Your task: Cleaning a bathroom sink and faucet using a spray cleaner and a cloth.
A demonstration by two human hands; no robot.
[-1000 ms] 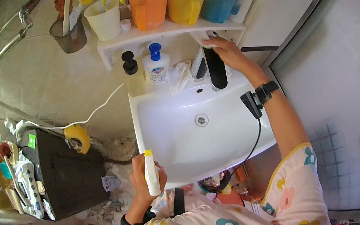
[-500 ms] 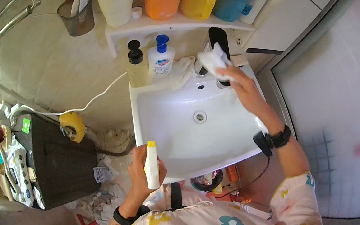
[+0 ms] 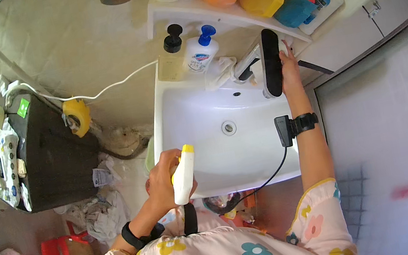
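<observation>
My left hand (image 3: 165,182) is closed around a white spray bottle (image 3: 185,177) with a yellow nozzle, at the sink's near left edge; the bottle's lower body is hidden. At the far right of the white sink (image 3: 211,167), my right hand (image 3: 289,70) curls behind the faucet's long black top (image 3: 272,62). A pale patch of the white cloth (image 3: 257,71) shows on the other side of the faucet. The black top hides most of the cloth and part of my fingers.
Behind the sink stand a black-pump bottle (image 3: 171,59) and a blue-pump bottle (image 3: 201,51), beside another crumpled white cloth (image 3: 221,72). Cups line the shelf (image 3: 228,15) above. A dark bin-like box (image 3: 58,153) is at left, a frosted door (image 3: 381,140) at right.
My right hand has moved from the faucet's near side round to its right, behind the black top, taking the cloth with it. The spray bottle has shifted slightly right; the view has turned.
</observation>
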